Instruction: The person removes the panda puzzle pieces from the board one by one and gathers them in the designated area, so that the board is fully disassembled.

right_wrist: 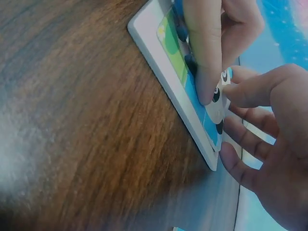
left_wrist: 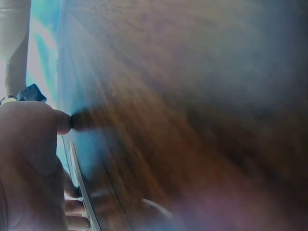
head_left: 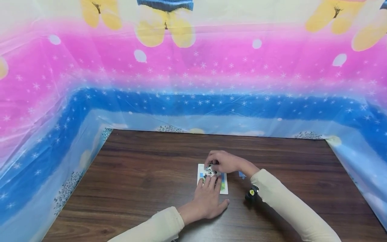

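Note:
A white-framed jigsaw board (head_left: 225, 188) with a blue and green picture lies flat on the table. On its upper part is a puzzle piece with a panda face (head_left: 211, 170), seen close in the right wrist view as a black-and-white piece (right_wrist: 216, 111). My left hand (head_left: 208, 198) rests on the board, its fingers extended onto the picture and touching the panda's face. From the far side, my right hand (head_left: 225, 162) pinches the panda piece between thumb and fingers. In the left wrist view the left hand (left_wrist: 29, 163) partly hides the board's edge (left_wrist: 79, 178).
Beside the board, a loose blue puzzle piece (head_left: 242, 174) lies near the right wrist. A black wrist camera (head_left: 251, 193) hangs at the right cuff. Brown wood-grain table (head_left: 136, 174) surrounds the board, with a patterned curtain (head_left: 181, 104) around the table's far and side edges.

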`<state>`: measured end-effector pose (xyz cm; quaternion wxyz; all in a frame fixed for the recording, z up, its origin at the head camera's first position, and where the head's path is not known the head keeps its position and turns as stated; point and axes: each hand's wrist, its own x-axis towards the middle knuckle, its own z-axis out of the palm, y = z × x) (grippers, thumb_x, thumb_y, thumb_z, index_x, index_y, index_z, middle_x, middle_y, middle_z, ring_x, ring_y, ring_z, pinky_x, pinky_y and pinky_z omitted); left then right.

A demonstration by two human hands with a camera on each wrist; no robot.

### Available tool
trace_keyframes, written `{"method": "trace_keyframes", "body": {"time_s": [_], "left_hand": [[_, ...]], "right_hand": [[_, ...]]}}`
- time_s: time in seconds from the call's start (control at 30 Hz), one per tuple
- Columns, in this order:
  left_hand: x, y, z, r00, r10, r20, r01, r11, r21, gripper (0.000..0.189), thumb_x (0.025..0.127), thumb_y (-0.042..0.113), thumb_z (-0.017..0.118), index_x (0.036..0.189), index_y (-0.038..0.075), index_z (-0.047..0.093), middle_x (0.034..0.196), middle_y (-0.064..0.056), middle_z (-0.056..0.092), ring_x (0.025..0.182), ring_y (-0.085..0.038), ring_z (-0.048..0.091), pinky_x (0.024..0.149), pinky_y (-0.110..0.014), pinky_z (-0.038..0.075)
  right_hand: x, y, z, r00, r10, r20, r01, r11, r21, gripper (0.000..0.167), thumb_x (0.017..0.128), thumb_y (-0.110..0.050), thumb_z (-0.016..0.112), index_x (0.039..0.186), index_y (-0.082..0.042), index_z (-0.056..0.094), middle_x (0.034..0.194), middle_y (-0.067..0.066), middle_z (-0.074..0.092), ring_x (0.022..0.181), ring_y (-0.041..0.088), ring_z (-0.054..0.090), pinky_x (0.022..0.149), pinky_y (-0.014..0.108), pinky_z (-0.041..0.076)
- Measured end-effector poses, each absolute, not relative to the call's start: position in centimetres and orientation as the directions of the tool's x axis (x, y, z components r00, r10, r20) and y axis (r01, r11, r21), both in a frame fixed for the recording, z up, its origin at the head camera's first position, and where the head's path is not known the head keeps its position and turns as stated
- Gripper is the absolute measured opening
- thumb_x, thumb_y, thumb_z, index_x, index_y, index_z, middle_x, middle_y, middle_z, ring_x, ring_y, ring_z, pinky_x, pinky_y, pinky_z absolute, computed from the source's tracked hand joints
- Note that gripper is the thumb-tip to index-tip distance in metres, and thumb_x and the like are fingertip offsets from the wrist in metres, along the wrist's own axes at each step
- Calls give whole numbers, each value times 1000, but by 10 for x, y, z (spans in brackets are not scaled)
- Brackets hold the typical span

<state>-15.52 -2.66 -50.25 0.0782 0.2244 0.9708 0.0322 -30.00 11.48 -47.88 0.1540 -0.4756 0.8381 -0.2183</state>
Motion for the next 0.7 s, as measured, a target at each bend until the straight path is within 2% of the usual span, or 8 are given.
{"method": "trace_keyframes", "body": {"time_s": [0.23, 0.47, 0.57, 0.7], "left_hand": [[-155, -26, -503, -891, 437, -126, 428, 899, 93, 86, 100, 67, 37, 161, 7, 28, 162, -14, 30, 149, -29, 28, 119, -54, 28], [-155, -26, -503, -882, 450, -137, 434, 891, 132, 85, 101, 64, 39, 162, 5, 25, 169, -10, 21, 152, -33, 25, 120, -56, 27], [-155, -26, -503, -880, 456, -134, 441, 889, 123, 85, 101, 63, 40, 162, 5, 25, 171, -7, 18, 153, -34, 25, 120, -54, 27], [-154, -27, -500, -879, 464, -105, 460, 886, 65, 85, 101, 65, 40, 161, 5, 28, 169, -6, 22, 148, -30, 31, 116, -46, 32]], "right_hand": [[-303, 117, -476, -497, -866, -53, -682, 428, -593, 20, 102, -6, 61, 117, -14, 71, 103, -4, 69, 85, 10, 63, 77, 29, 54], [-307, 118, -482, -518, -855, -29, -678, 430, -597, 21, 99, -9, 68, 117, -15, 76, 108, -5, 74, 91, 3, 67, 81, 26, 56], [-306, 116, -481, -520, -854, -25, -679, 431, -594, 19, 97, -9, 69, 113, -14, 78, 106, -3, 76, 88, 3, 68, 78, 25, 57], [-306, 115, -479, -519, -854, -32, -670, 429, -605, 18, 97, -7, 69, 111, -13, 79, 104, -3, 76, 86, 3, 67, 77, 25, 57]]}}
